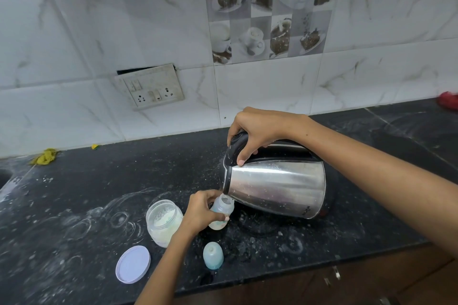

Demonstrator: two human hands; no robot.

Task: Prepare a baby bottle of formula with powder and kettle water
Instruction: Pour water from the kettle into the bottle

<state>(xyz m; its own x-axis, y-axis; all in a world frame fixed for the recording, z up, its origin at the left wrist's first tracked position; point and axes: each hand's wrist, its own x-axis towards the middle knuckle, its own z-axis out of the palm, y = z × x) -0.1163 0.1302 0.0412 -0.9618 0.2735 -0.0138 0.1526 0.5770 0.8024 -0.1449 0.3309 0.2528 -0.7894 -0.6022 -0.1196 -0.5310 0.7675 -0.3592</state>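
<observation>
Right hand [257, 131] grips the tipped steel kettle's [275, 186] black handle. Left hand [202, 213] holds the clear baby bottle [221, 210] under its spout on the black speckled worktop [99, 181]; any water stream is hard to see.

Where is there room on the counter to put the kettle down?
Bare counter lies right of the baby bottle, below the tilted kettle. Another bare stretch runs from the yellow cloth toward the kettle. It is crowded near the left hand: powder jar, jar lid and bottle cap cluster there.
</observation>
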